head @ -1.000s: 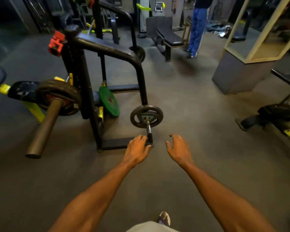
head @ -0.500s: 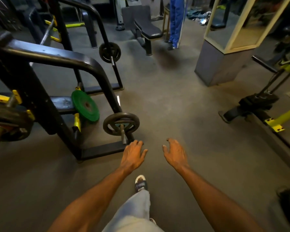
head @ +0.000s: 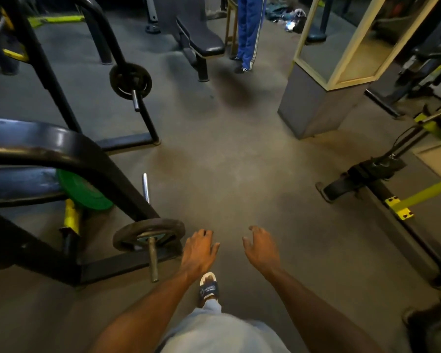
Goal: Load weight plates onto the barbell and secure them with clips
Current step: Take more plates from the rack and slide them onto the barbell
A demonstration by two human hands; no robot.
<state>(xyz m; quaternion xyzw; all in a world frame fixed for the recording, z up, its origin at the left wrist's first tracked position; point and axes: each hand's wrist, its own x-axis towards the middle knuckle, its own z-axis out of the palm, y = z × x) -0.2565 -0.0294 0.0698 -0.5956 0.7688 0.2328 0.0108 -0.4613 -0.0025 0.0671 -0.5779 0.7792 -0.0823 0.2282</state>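
Head view of a gym floor point(head: 227, 179). We see the left hand point(head: 197, 253) and the right hand point(head: 261, 249) stretched forward and low, side by side and apart, each holding nothing. The fingers of both hands are loosely spread and slightly curled at the tips; neither hand touches any equipment.

Just left of the left hand, a dark weight plate point(head: 149, 234) sits on a short peg point(head: 152, 261) at the near corner of a black rack point(head: 61, 154). A green weight plate point(head: 87, 193) stands behind the rack's curved tube, farther left. A second dark plate point(head: 130, 80) hangs on another peg of a far rack point(head: 97, 29). We cannot tell where the barbell or the clips lie.

Between the forearms we see a sandalled foot point(head: 208, 286) and a pale trouser leg point(head: 214, 329). Far centre stand a padded bench point(head: 201, 39) and a person in blue trousers point(head: 250, 29). At far right we note a framed mirror point(head: 341, 47) on a grey base, and a black and yellow machine point(head: 392, 189) nearer at right.
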